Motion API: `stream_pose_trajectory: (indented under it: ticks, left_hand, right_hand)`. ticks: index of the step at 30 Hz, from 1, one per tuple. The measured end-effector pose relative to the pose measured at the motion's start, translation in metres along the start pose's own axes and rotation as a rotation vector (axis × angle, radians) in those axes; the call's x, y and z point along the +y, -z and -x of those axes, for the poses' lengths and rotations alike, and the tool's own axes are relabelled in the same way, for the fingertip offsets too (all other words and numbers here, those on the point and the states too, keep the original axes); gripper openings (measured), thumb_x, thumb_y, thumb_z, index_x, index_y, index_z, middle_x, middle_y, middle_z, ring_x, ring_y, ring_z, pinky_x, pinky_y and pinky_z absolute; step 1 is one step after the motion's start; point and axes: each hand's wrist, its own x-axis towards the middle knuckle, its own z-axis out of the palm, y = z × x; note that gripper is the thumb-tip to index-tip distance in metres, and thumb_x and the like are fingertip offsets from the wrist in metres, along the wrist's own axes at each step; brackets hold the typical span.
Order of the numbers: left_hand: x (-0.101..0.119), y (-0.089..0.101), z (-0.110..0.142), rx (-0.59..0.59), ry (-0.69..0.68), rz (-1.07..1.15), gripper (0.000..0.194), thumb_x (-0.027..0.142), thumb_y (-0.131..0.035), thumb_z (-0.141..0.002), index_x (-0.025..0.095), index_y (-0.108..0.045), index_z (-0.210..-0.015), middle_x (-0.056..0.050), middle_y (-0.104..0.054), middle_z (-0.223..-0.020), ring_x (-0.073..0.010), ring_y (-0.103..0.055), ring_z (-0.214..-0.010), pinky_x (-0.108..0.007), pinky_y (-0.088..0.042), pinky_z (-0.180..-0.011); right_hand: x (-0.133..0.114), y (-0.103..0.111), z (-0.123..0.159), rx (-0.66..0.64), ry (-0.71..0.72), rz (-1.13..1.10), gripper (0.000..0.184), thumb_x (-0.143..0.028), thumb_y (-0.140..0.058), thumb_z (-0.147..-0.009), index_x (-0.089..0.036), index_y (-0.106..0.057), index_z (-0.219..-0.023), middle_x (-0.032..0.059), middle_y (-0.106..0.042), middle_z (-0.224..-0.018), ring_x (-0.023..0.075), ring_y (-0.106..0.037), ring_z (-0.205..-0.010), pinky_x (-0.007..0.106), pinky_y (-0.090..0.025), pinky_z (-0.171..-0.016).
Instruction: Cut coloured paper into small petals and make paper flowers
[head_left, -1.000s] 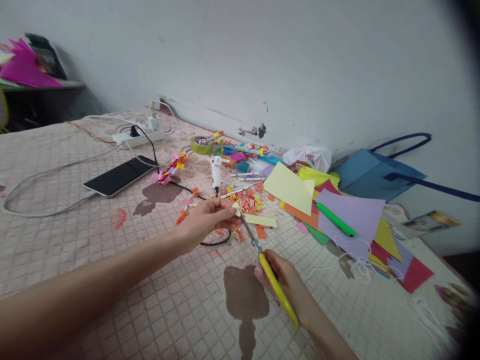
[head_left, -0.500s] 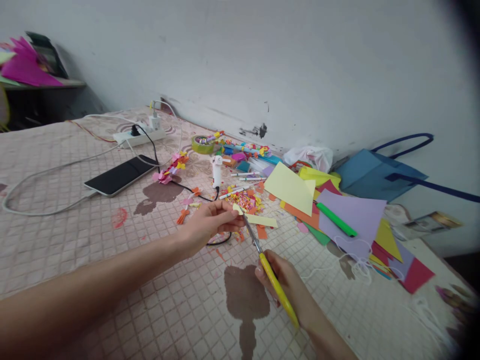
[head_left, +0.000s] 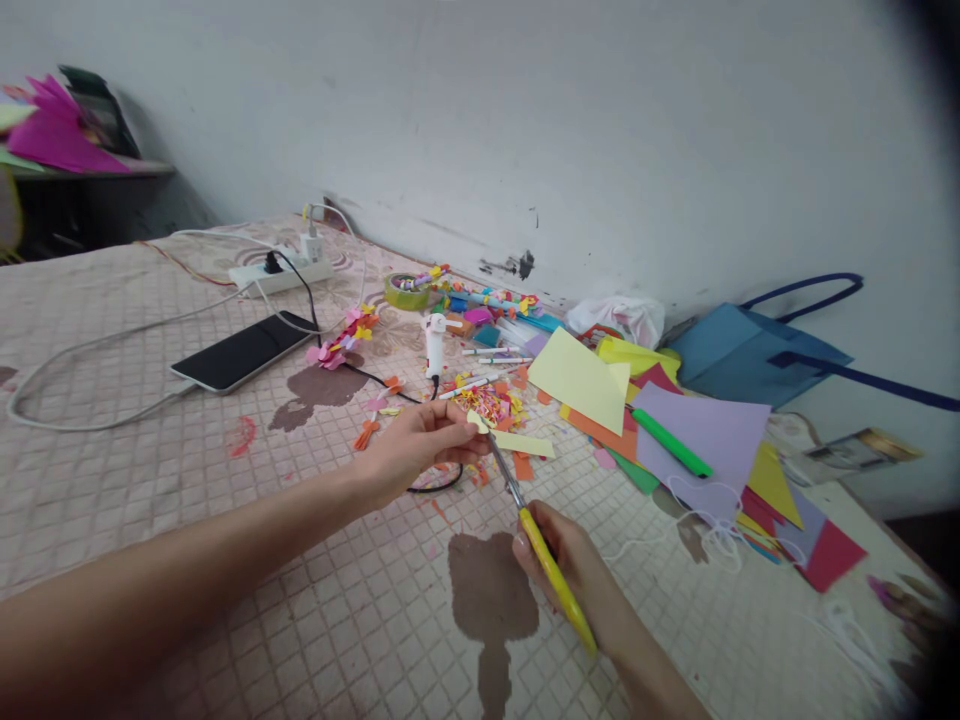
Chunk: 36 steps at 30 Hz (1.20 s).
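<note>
Between the thumb and fingers of my left hand is the end of a pale yellow paper strip. My right hand is wrapped round the yellow handles of a pair of scissors. The scissors' metal blades point up and left and meet the strip close to my left fingertips. A small piece of the paper sticks up above my left thumb, with the longer part reaching right. Beyond the strip lies a heap of small colourful paper scraps. A white glue gun stands just behind.
A smartphone and a white power strip with cables lie on the left. Coloured paper sheets, a green cutter-like tool, white string and a blue bag are on the right. Green tape sits at the back.
Both hands stay almost in place, with the scissors still at the strip by my left fingertips. The small paper end has shifted very slightly; the whole view has moved a little.
</note>
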Motion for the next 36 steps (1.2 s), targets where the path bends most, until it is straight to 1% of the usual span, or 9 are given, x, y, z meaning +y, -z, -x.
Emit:
stream_pose_trajectory:
  ticks: [3,8,14,19,26,33,36]
  left_hand:
    - [0.001,0.001,-0.001,-0.020,-0.002,-0.027,0.022,0.025,-0.073,-0.072,0.013,-0.055,-0.074,-0.005,-0.071,-0.076,-0.0138,-0.068,-0.072,-0.026,-0.052,-0.072]
    - [0.002,0.003,-0.002,-0.063,-0.013,-0.065,0.021,0.025,-0.072,-0.073,0.013,-0.055,-0.073,-0.005,-0.071,-0.075,-0.0137,-0.068,-0.074,-0.025,-0.051,-0.070]
    - [0.005,0.004,-0.002,-0.098,-0.023,-0.114,0.020,0.024,-0.071,-0.075,0.012,-0.055,-0.074,-0.006,-0.072,-0.078,-0.0129,-0.067,-0.075,-0.025,-0.051,-0.072]
    - [0.006,0.003,0.000,-0.104,-0.034,-0.127,0.018,0.023,-0.069,-0.077,0.012,-0.055,-0.074,-0.007,-0.072,-0.078,-0.0129,-0.068,-0.075,-0.024,-0.051,-0.071]
    - [0.005,0.003,0.000,-0.093,-0.034,-0.134,0.017,0.024,-0.069,-0.076,0.013,-0.057,-0.074,-0.006,-0.072,-0.077,-0.0125,-0.068,-0.073,-0.026,-0.052,-0.073]
    - [0.002,0.004,-0.001,-0.108,-0.029,-0.115,0.017,0.023,-0.070,-0.076,0.013,-0.058,-0.073,-0.004,-0.072,-0.076,-0.0104,-0.068,-0.071,-0.021,-0.052,-0.068]
    - [0.002,0.003,-0.001,-0.096,-0.024,-0.113,0.017,0.023,-0.070,-0.076,0.013,-0.057,-0.073,-0.004,-0.072,-0.076,-0.0107,-0.068,-0.072,-0.021,-0.052,-0.069]
  right_hand:
    - [0.002,0.000,0.000,-0.015,0.002,-0.003,0.025,-0.038,-0.053,-0.081,-0.021,-0.039,-0.070,-0.0056,-0.037,-0.060,0.0097,-0.032,-0.053,0.022,-0.026,-0.048]
    - [-0.005,0.003,0.001,-0.053,0.000,-0.021,0.028,-0.042,-0.054,-0.081,-0.021,-0.038,-0.070,-0.0063,-0.034,-0.060,0.0090,-0.030,-0.052,0.022,-0.026,-0.047]
    - [-0.005,0.003,0.004,-0.073,0.000,-0.027,0.029,-0.045,-0.051,-0.084,-0.020,-0.041,-0.073,-0.0061,-0.036,-0.060,0.0081,-0.032,-0.049,0.021,-0.027,-0.043]
    - [-0.004,0.003,0.004,-0.078,-0.004,-0.051,0.029,-0.045,-0.051,-0.085,-0.020,-0.042,-0.076,-0.0059,-0.038,-0.061,0.0070,-0.034,-0.047,0.020,-0.027,-0.041]
    - [-0.009,0.004,0.005,-0.079,-0.001,-0.066,0.029,-0.044,-0.053,-0.084,-0.020,-0.040,-0.073,-0.0064,-0.037,-0.058,0.0064,-0.032,-0.046,0.019,-0.026,-0.040]
    - [-0.003,0.002,0.005,-0.057,0.000,-0.035,0.028,-0.044,-0.052,-0.085,-0.019,-0.043,-0.075,-0.0060,-0.039,-0.059,0.0064,-0.033,-0.046,0.019,-0.028,-0.040]
    - [-0.002,0.001,0.004,-0.048,-0.017,-0.054,0.030,-0.046,-0.054,-0.083,-0.019,-0.044,-0.074,-0.0061,-0.038,-0.058,0.0064,-0.033,-0.045,0.019,-0.028,-0.040]
